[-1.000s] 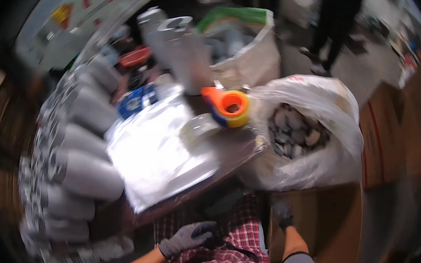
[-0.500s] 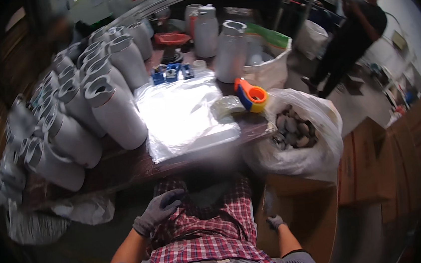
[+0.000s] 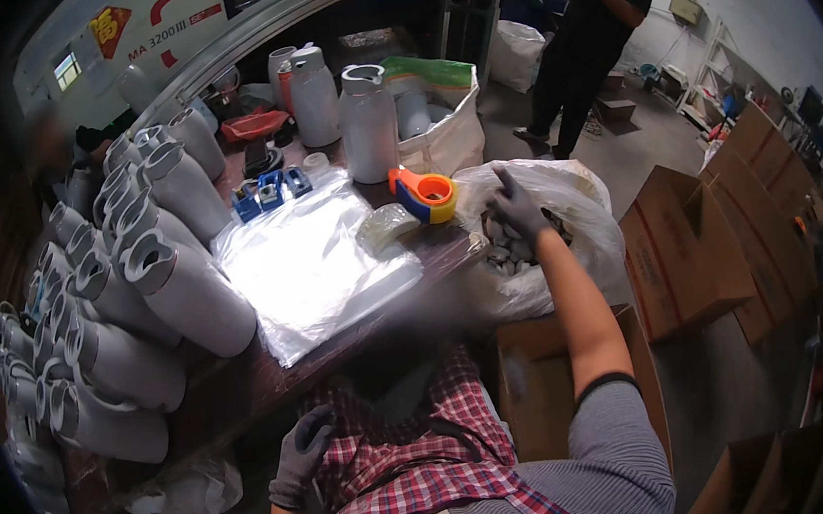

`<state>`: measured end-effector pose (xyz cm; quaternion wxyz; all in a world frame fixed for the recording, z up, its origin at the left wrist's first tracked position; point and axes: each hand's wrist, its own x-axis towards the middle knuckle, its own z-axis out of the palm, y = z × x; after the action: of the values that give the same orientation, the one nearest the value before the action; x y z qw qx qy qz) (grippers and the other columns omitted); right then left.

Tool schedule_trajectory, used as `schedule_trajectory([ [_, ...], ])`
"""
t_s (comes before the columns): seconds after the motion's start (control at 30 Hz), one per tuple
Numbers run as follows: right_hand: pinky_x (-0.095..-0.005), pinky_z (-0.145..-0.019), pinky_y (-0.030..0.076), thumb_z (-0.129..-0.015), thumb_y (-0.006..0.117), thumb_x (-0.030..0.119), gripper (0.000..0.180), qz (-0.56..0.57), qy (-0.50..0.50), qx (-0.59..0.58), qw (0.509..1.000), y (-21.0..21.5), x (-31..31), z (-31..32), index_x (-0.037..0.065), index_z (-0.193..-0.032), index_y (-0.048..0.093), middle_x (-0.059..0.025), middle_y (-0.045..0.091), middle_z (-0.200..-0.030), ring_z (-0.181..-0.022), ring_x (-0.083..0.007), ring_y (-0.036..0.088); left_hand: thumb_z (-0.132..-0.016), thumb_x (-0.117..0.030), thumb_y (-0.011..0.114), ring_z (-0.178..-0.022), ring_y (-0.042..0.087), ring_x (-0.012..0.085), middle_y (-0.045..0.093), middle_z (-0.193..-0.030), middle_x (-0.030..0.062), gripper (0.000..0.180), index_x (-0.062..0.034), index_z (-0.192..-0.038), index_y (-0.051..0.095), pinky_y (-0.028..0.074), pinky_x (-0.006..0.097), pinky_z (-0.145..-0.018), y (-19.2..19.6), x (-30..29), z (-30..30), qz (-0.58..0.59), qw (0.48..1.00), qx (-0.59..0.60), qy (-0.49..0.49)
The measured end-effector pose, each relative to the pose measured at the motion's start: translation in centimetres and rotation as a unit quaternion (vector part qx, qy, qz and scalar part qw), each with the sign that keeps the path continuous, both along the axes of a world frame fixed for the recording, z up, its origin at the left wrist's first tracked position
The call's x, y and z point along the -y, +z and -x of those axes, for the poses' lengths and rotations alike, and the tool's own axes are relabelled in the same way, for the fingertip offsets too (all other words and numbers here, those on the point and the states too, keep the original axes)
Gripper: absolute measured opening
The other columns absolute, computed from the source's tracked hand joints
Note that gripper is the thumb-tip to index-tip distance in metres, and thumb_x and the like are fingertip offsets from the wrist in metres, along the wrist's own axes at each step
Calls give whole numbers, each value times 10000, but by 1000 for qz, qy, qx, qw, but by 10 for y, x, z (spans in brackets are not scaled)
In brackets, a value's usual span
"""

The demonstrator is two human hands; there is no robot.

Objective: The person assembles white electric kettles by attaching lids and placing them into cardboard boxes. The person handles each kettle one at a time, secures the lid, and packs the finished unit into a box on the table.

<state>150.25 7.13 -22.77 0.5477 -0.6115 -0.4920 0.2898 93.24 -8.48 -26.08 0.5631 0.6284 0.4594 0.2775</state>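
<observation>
Red and dark lettering is carried by a white panel (image 3: pixel 142 26) at eleven o'clock. The table's (image 3: pixel 213 397) front edge is slanted from eight toward three. Near three, the plastic bag of grey parts (image 3: pixel 589 212) is overhung by the gloved right hand (image 3: pixel 517 209), forefinger extended; any grip cannot be told. Floor (image 3: pixel 624 165) is seen at two. At seven, the left hand (image 3: pixel 301 453) is rested, loosely unclenched.

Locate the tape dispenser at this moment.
In the head view, just above centre, the tape dispenser is at the right end of the table, between the tape roll and the plastic bag by the right hand.
</observation>
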Motion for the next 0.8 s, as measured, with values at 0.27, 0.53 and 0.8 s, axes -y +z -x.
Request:
schedule_trajectory([
  [0.27,-483,-1027,402,-828,467,145,800,303,-53,400,864,55,-199,30,162,-1547,116,-266,440,-1413,-1231,-387,517,-912,-46,592,-1056,600,147,643,-1173,100,353,35,-1255,563,473,275,-919,-9,-23,6,13,998,5,61],
  [0.53,-459,-871,477,-836,562,320,606,115,-68,370,919,34,-215,28,52,-1369,451,-231,640,-1092,-1027,-356,630,-954,-47,551,-953,620,128,682,-1033,77,257,14,-1195,618,501,270,-828,22,-45,47,-14,978,14,208],
  [0.8,-243,-657,510,-920,618,155,457,-7,109,11,994,22,-96,103,35,-1345,501,-67,660,-979,-733,-96,612,-931,-63,574,-1174,513,230,503,-1340,144,528,6,-1413,371,404,357,-1000,87,-109,98,-385,832,-30,400],
])
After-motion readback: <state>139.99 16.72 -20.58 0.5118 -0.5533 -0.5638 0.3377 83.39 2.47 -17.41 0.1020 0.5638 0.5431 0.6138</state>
